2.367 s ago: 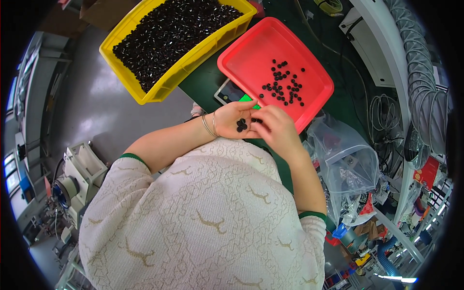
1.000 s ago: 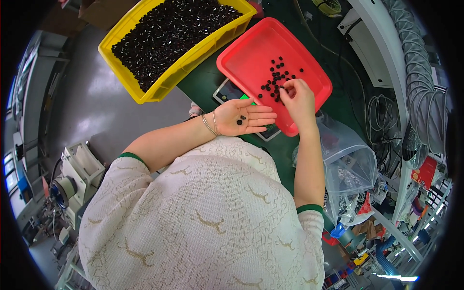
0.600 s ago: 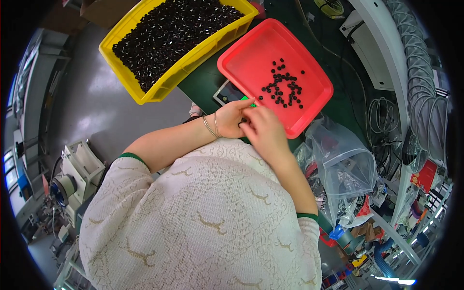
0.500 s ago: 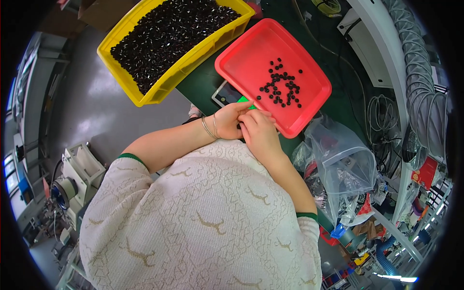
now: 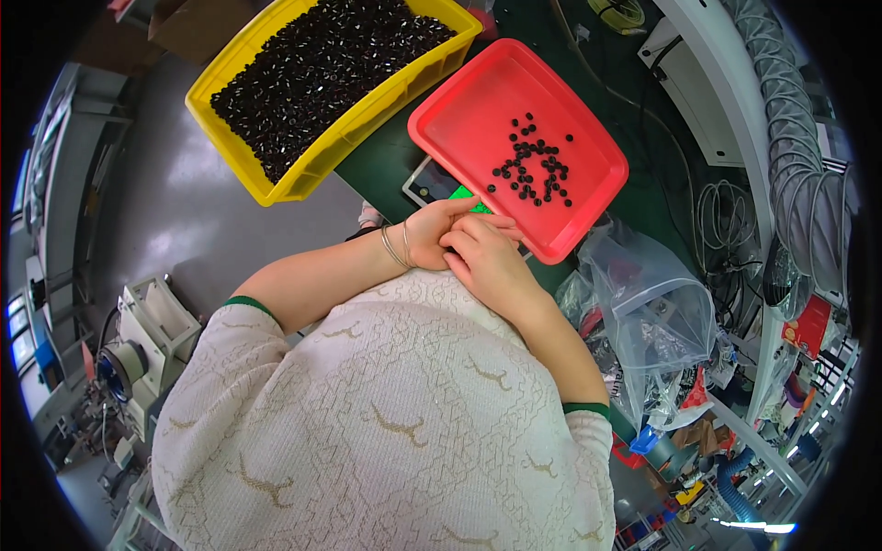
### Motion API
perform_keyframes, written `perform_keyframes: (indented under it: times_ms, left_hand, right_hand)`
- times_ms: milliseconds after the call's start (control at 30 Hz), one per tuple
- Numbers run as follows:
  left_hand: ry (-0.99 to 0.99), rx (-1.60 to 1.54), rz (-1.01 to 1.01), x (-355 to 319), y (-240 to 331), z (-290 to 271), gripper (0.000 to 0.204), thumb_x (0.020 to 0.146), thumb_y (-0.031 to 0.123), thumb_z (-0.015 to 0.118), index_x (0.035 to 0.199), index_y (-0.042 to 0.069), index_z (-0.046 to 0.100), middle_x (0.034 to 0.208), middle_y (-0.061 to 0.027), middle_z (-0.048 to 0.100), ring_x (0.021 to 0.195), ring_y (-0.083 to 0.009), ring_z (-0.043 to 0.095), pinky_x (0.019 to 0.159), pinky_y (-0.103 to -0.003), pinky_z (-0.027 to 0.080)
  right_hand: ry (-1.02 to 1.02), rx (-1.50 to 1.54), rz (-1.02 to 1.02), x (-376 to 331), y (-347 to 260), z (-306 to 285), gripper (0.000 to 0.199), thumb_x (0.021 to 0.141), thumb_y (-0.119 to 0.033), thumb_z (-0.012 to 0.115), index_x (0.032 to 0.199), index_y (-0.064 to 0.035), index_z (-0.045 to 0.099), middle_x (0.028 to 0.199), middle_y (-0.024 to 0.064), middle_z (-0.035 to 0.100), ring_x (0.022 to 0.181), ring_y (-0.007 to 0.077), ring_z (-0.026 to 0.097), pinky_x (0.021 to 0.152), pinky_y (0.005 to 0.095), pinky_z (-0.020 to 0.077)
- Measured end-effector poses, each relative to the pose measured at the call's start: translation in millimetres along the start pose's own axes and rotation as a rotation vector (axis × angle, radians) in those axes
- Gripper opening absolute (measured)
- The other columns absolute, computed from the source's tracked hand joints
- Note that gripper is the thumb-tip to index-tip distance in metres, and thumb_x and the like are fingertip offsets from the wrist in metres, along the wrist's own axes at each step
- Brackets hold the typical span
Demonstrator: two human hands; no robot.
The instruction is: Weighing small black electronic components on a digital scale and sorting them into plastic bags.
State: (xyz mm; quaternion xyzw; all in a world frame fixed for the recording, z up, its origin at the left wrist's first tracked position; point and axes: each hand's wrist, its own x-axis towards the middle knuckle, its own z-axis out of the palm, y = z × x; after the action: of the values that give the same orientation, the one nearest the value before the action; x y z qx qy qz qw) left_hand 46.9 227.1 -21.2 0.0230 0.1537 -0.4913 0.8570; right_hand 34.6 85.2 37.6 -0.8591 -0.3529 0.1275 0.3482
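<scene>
Right hand (image 5: 491, 262): lay curled over the left, just short of the red tray's near edge; whether it pinched a part cannot be told.
Left hand (image 5: 439, 234): cupped under the right, fingers bent; contents hidden.
Red tray (image 5: 459, 119): a small cluster of black parts (image 5: 533, 170) lay at its middle, most of its floor bare.
Yellow bin (image 5: 276, 184): left of and beyond the red tray, heaped with the same black parts.
Progress: judged early; few parts moved to the tray, bulk remained.
</scene>
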Motion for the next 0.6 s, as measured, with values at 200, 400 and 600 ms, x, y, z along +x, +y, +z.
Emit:
perform_keyframes:
  times_ms: [200, 400, 600]
  left_hand:
    - [-0.159, -0.123, 0.0, 6.0, -2.2, -25.6, 0.056, 0.1, 0.039, 0.03, 0.134, -0.004, 0.04, 0.14, -0.0196, 0.042, 0.129, -0.0286, 0.041, 0.11, -0.042, 0.03]
    - [-0.024, 0.015, -0.078, -2.2, -3.1, -4.9, 0.058, 0.099, 0.044, 0.031, 0.139, 0.002, 0.037, 0.143, -0.0175, 0.038, 0.133, -0.0292, 0.037, 0.11, -0.044, 0.029]
    - [0.016, 0.046, -0.055, -6.1, -3.0, -2.3, 0.058, 0.099, 0.043, 0.033, 0.139, 0.001, 0.036, 0.142, -0.0165, 0.04, 0.132, -0.0282, 0.038, 0.109, -0.044, 0.03]
  right_hand:
    - [0.026, 0.186, 0.11, 9.1, 11.9, -22.9, 0.012, 0.076, -0.004, 0.064, 0.089, -0.0037, 0.064, 0.09, 0.0079, 0.058, 0.081, 0.0202, 0.061, 0.067, 0.0311, 0.0486]
    - [0.382, -0.007, 0.35, 10.6, 57.3, -48.9, 0.019, 0.082, -0.004, 0.063, 0.101, 0.0002, 0.064, 0.1, 0.0096, 0.063, 0.077, 0.0158, 0.063, 0.069, 0.0277, 0.0505]
    - [0.612, -0.161, 0.281, -44.8, -20.1, -102.0, 0.018, 0.084, -0.004, 0.063, 0.102, 0.0, 0.065, 0.103, 0.0117, 0.065, 0.088, 0.0183, 0.064, 0.078, 0.0298, 0.0502]
